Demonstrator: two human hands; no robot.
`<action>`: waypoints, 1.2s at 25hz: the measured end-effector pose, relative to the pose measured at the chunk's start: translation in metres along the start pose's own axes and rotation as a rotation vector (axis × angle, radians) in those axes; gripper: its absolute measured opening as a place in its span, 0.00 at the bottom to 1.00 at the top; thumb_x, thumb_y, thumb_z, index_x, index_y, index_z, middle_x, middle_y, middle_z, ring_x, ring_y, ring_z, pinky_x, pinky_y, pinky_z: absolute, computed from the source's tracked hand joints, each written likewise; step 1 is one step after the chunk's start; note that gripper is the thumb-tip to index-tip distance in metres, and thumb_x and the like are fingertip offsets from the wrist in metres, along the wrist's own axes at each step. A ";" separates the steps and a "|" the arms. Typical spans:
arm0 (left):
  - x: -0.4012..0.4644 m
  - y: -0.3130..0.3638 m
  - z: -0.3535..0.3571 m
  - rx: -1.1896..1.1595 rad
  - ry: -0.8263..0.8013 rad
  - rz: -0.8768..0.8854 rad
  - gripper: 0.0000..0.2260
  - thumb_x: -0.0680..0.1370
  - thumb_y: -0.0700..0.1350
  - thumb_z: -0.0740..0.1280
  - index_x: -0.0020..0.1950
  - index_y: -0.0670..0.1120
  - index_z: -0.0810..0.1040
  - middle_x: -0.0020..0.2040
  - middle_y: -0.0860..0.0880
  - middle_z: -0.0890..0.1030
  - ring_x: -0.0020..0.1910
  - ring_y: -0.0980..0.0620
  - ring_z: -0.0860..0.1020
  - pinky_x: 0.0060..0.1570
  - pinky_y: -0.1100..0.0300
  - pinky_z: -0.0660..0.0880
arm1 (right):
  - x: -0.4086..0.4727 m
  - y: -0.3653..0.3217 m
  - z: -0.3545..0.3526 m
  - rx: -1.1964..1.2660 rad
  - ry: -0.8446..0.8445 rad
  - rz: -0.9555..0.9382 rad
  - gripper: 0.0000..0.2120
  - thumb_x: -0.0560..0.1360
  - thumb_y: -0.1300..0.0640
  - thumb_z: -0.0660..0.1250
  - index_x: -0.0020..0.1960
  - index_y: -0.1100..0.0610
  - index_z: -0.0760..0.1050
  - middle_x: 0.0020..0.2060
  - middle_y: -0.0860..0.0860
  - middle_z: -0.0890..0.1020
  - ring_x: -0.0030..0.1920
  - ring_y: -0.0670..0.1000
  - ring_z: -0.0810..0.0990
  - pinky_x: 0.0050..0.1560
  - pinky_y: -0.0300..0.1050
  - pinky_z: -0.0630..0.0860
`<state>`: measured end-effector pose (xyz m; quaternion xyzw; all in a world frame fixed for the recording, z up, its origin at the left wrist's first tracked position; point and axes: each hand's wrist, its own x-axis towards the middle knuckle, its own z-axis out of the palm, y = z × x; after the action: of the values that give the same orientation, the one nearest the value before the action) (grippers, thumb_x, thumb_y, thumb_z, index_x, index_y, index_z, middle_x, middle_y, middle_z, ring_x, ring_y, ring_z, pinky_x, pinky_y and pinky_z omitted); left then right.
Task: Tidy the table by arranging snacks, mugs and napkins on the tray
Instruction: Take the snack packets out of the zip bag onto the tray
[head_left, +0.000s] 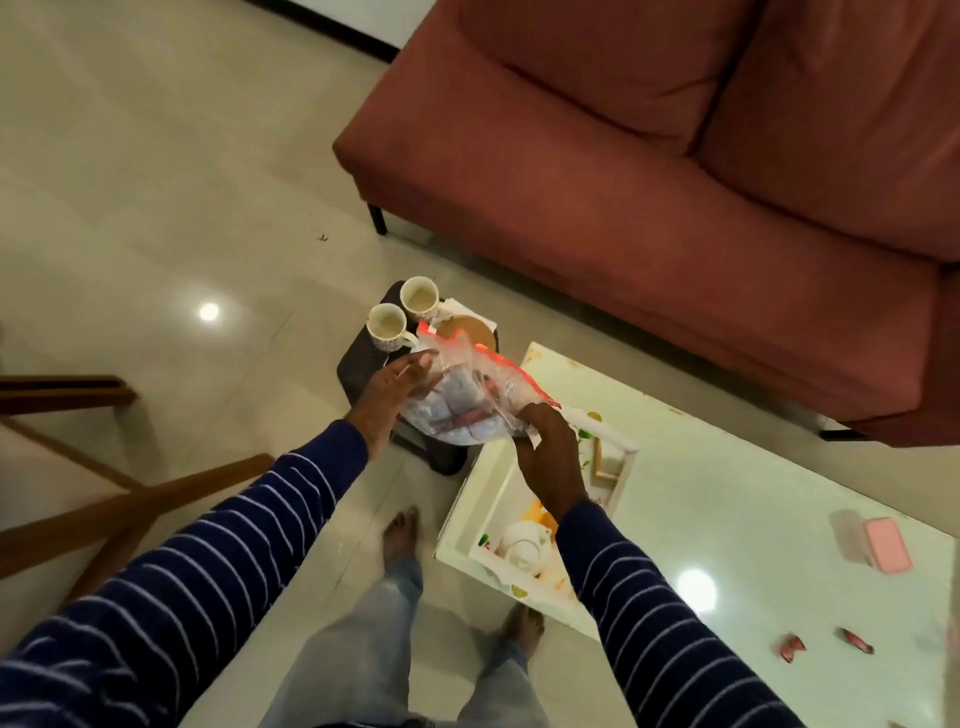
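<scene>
A clear plastic snack bag (462, 400) with a red top edge and several wrapped pieces inside hangs between both hands, above the gap between a dark stool and the white table. My left hand (400, 387) grips its left side; my right hand (545, 452) pinches its lower right corner. Two white mugs (400, 317) stand on the dark stool (363, 364), beside a brown round item (470, 330). The white tray (621, 467) lies on the table's left end, with a white teapot (522, 548) in it.
The white glossy table (753, 519) carries a pink box (888, 545) and two red wrapped sweets (792, 647) at the right. A reddish sofa (675, 182) stands behind it. Wooden furniture legs (130, 504) cross the floor at the left. My bare feet stand between stool and table.
</scene>
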<state>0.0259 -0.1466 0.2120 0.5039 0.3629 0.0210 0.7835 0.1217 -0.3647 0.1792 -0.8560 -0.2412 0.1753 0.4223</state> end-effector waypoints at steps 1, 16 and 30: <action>-0.008 0.008 0.013 -0.029 0.012 -0.024 0.22 0.79 0.55 0.64 0.71 0.49 0.72 0.69 0.46 0.76 0.67 0.47 0.75 0.61 0.54 0.73 | -0.009 -0.002 -0.013 -0.003 0.021 -0.025 0.11 0.74 0.69 0.70 0.56 0.64 0.79 0.54 0.59 0.82 0.57 0.59 0.79 0.61 0.52 0.74; -0.150 0.103 0.239 0.302 -0.081 0.557 0.07 0.80 0.32 0.58 0.49 0.42 0.72 0.38 0.45 0.72 0.35 0.50 0.71 0.33 0.60 0.72 | -0.115 -0.020 -0.239 -0.008 0.406 -0.291 0.14 0.72 0.69 0.69 0.47 0.49 0.75 0.44 0.46 0.79 0.45 0.47 0.77 0.44 0.37 0.72; -0.192 0.197 0.343 0.200 -0.183 0.877 0.05 0.79 0.34 0.62 0.54 0.39 0.74 0.44 0.49 0.79 0.42 0.53 0.78 0.42 0.57 0.78 | -0.101 -0.101 -0.377 -0.299 0.885 -0.384 0.22 0.74 0.40 0.64 0.65 0.46 0.74 0.65 0.47 0.74 0.68 0.47 0.69 0.67 0.48 0.62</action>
<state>0.1526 -0.3924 0.5541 0.6829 0.0452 0.2708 0.6769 0.2015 -0.6084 0.4898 -0.8395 -0.2146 -0.3219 0.3814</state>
